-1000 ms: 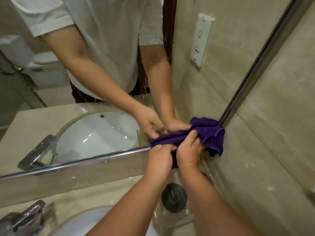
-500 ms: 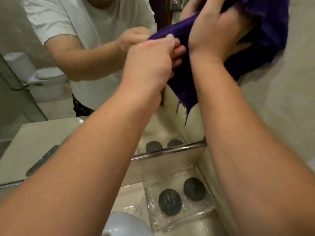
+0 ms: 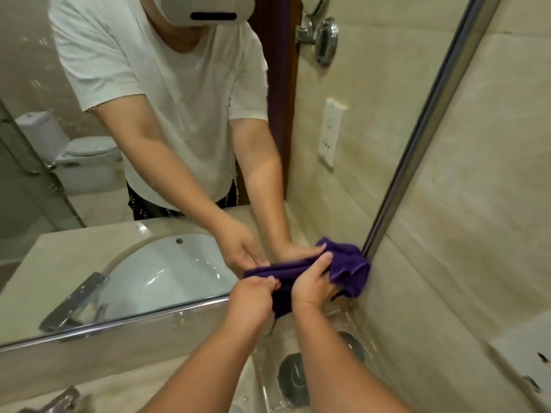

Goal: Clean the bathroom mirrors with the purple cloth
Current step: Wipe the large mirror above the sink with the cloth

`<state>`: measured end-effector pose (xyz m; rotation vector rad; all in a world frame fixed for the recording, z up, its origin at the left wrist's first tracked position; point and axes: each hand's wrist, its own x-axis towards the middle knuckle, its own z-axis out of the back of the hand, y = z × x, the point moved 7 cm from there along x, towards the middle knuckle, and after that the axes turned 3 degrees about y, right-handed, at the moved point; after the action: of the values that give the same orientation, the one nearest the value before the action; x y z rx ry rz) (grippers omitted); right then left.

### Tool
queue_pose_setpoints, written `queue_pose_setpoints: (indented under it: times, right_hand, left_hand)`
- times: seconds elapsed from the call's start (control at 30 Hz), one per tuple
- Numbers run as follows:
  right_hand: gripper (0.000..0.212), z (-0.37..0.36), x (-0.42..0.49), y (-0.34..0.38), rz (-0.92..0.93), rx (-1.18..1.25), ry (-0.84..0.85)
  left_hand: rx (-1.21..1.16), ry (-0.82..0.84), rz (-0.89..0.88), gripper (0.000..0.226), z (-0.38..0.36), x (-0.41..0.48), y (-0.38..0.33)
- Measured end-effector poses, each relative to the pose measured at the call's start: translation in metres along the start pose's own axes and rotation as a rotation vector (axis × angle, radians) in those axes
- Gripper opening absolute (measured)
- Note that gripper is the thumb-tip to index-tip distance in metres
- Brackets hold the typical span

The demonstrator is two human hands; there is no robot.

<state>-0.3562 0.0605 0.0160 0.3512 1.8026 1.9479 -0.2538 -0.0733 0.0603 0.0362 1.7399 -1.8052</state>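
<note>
the purple cloth (image 3: 347, 265) sits right of centre in the frame, bunched against the lower right corner of the mirror (image 3: 38, 70). the left hand (image 3: 253, 296) pinches its trailing end. the right hand (image 3: 313, 286), close beside it, grips the wadded middle. the cloth looks light, soft and limp, likely to flop unless gathered, so a thick fold seems the best hold. no brand or legible writing shows anywhere.

In the mirror (image 3: 35, 61): a white short-sleeved T-shirt (image 3: 179, 99), dark pale-dotted bottoms (image 3: 143, 208) (mostly hidden), a pale grey headset (image 3: 205, 10) with a black slot. Bare forearms (image 3: 208, 359).
</note>
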Motion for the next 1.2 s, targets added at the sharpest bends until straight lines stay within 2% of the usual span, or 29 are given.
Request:
queue_pose_setpoints:
  times: [0.07, 0.17, 0.3, 0.37, 0.47, 0.53, 0.6, 0.7, 0.77, 0.83, 0.97, 1.03, 1.1, 1.2]
  right_hand:
    - [0.095, -0.001, -0.016, -0.010, 0.006, -0.020, 0.033]
    - [0.094, -0.007, -0.018, 0.030, 0.096, 0.041, 0.013]
    - [0.076, 0.000, -0.061, 0.153, 0.460, 0.072, -0.120]
    - [0.073, 0.002, -0.080, 0.224, 0.525, 0.122, -0.170]
    - [0.080, -0.007, -0.105, 0.317, 0.531, 0.260, -0.005]
    - [0.076, -0.014, -0.123, 0.363, 0.659, 0.312, 0.117]
    - [0.071, -0.016, -0.134, 0.377, 0.760, 0.322, 0.154]
    - [0.085, -0.031, -0.129, 0.330, 0.704, 0.120, 0.104]
    - [0.097, -0.038, -0.124, 0.264, 0.611, -0.002, 0.010]
    - [0.096, -0.047, -0.128, 0.190, 0.538, -0.042, 0.001]
    - [0.096, -0.065, -0.139, 0.034, 0.262, -0.184, 0.198]
    - [0.099, -0.069, -0.151, -0.018, 0.138, -0.257, 0.350]
    - [0.095, -0.072, -0.158, -0.033, 0.089, -0.287, 0.412]
    - [0.091, -0.073, -0.163, 0.009, 0.080, -0.276, 0.331]
  left_hand:
    - [-0.065, -0.011, 0.013, 0.022, 0.006, 0.003, 0.007]
    - [-0.118, -0.030, 0.003, 0.023, 0.020, -0.006, -0.011]
    - [-0.167, -0.035, -0.217, 0.024, 0.052, -0.044, -0.090]
    - [-0.173, -0.022, -0.356, 0.026, 0.071, -0.070, -0.146]
    - [-0.160, -0.056, -0.524, 0.027, 0.113, -0.110, -0.223]
    - [-0.127, -0.088, -0.649, 0.027, 0.138, -0.134, -0.259]
    - [-0.117, -0.107, -0.703, 0.028, 0.155, -0.145, -0.273]
    - [-0.072, -0.146, -0.617, 0.027, 0.156, -0.128, -0.248]
    - [-0.109, -0.132, -0.478, 0.027, 0.147, -0.098, -0.200]
    - [-0.119, -0.131, -0.368, 0.026, 0.143, -0.071, -0.135]
    - [-0.090, -0.180, -0.080, 0.028, 0.156, -0.030, -0.003]
    - [-0.080, -0.223, -0.001, 0.029, 0.169, -0.020, 0.040]
    - [-0.076, -0.249, 0.004, 0.033, 0.180, -0.016, 0.054]
    - [-0.087, -0.289, -0.049, 0.033, 0.191, -0.020, 0.031]
